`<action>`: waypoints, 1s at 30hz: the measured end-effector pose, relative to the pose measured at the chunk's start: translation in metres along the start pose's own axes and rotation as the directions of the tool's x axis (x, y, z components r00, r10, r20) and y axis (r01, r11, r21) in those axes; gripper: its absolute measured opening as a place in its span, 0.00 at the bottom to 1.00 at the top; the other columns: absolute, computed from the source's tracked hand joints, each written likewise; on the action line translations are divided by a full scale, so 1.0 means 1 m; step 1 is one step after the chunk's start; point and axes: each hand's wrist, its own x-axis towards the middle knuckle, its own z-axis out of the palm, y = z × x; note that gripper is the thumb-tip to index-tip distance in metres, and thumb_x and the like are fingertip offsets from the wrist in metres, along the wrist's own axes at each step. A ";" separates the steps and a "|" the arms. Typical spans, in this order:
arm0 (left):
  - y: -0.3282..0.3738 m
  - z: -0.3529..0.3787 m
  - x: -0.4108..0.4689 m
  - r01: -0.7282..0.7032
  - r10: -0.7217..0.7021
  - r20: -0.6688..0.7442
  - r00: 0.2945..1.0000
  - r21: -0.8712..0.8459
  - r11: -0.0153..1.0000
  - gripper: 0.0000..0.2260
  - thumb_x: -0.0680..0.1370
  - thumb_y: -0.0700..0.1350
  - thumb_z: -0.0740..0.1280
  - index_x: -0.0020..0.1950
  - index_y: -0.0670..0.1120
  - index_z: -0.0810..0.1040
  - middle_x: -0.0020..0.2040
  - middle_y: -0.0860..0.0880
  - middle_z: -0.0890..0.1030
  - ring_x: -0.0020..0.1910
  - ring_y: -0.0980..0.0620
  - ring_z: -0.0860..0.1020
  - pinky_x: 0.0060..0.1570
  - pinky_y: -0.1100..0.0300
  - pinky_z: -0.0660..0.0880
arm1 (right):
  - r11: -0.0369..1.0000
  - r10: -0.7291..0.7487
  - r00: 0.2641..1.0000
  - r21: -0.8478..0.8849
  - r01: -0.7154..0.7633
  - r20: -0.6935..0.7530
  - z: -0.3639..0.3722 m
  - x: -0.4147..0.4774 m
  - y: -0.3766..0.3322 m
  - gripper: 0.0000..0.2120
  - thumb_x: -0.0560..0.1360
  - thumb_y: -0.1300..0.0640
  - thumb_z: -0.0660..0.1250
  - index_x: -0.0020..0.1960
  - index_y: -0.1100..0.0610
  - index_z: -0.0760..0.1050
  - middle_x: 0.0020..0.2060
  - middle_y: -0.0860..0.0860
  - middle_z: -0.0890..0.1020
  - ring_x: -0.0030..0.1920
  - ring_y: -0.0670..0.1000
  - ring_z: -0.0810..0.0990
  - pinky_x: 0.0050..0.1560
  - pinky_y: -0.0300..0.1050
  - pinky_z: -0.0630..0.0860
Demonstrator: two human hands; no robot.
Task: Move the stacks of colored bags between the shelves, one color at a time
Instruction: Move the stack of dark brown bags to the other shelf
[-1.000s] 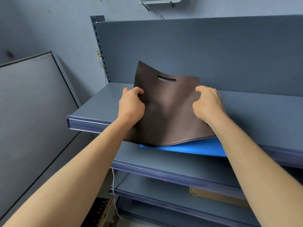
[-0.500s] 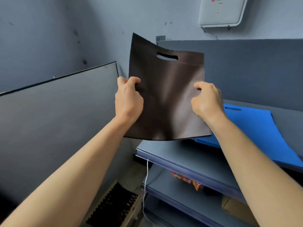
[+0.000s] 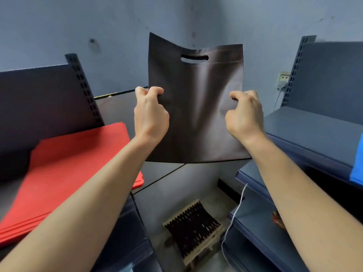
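Brown bag, flat matte fabric, pinched by both hands

Head cam, wide, looks fwd/down, close on hands.

2 hands, 1 brn bag
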 end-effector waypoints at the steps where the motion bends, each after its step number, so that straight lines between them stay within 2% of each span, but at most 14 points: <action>1: -0.008 -0.013 -0.001 0.011 -0.010 -0.026 1.000 0.029 1.000 0.20 0.75 0.31 0.55 0.64 0.44 0.73 0.61 0.43 0.68 0.52 0.43 0.74 0.53 0.58 0.68 | 0.999 -0.033 0.999 0.022 0.033 0.020 0.007 -0.002 -0.011 0.25 0.72 0.70 0.56 0.68 0.62 0.68 0.64 0.58 0.68 0.61 0.60 0.72 0.59 0.40 0.63; 6: -0.039 -0.073 -0.019 0.122 -0.095 -0.173 0.980 0.155 0.980 0.18 0.76 0.32 0.56 0.63 0.43 0.74 0.60 0.42 0.68 0.50 0.41 0.75 0.54 0.54 0.71 | 0.974 -0.201 0.970 0.132 0.183 0.139 0.035 -0.017 -0.060 0.24 0.72 0.71 0.57 0.67 0.62 0.69 0.63 0.57 0.68 0.57 0.59 0.73 0.51 0.38 0.63; 13: -0.059 -0.140 -0.064 0.300 -0.208 -0.302 0.930 0.300 0.905 0.20 0.74 0.31 0.54 0.63 0.42 0.73 0.59 0.42 0.68 0.47 0.38 0.75 0.51 0.49 0.73 | 0.897 -0.392 0.875 0.329 0.295 0.285 0.055 -0.053 -0.108 0.24 0.72 0.71 0.58 0.68 0.64 0.69 0.64 0.58 0.67 0.59 0.59 0.72 0.60 0.42 0.65; 20: -0.091 -0.207 -0.096 0.410 -0.238 -0.417 0.877 0.393 0.823 0.20 0.74 0.31 0.55 0.63 0.42 0.73 0.59 0.42 0.68 0.49 0.39 0.75 0.49 0.56 0.68 | 0.822 -0.528 0.779 0.437 0.367 0.339 0.074 -0.099 -0.164 0.25 0.72 0.69 0.59 0.69 0.62 0.68 0.65 0.57 0.67 0.61 0.60 0.71 0.61 0.44 0.65; 26: -0.145 -0.266 -0.108 0.474 -0.277 -0.452 0.848 0.413 0.778 0.20 0.75 0.31 0.54 0.64 0.43 0.73 0.60 0.42 0.68 0.49 0.40 0.75 0.48 0.57 0.68 | 0.791 -0.583 0.731 0.453 0.411 0.355 0.105 -0.140 -0.223 0.25 0.72 0.69 0.58 0.69 0.62 0.68 0.65 0.58 0.66 0.61 0.60 0.71 0.61 0.43 0.65; 30: -0.191 -0.310 -0.105 0.498 -0.321 -0.419 0.849 0.433 0.751 0.20 0.75 0.32 0.54 0.63 0.43 0.74 0.61 0.41 0.68 0.53 0.37 0.74 0.57 0.52 0.70 | 0.806 -0.567 0.713 0.454 0.379 0.412 0.133 -0.170 -0.268 0.24 0.72 0.69 0.57 0.68 0.62 0.67 0.64 0.59 0.65 0.61 0.62 0.72 0.63 0.46 0.65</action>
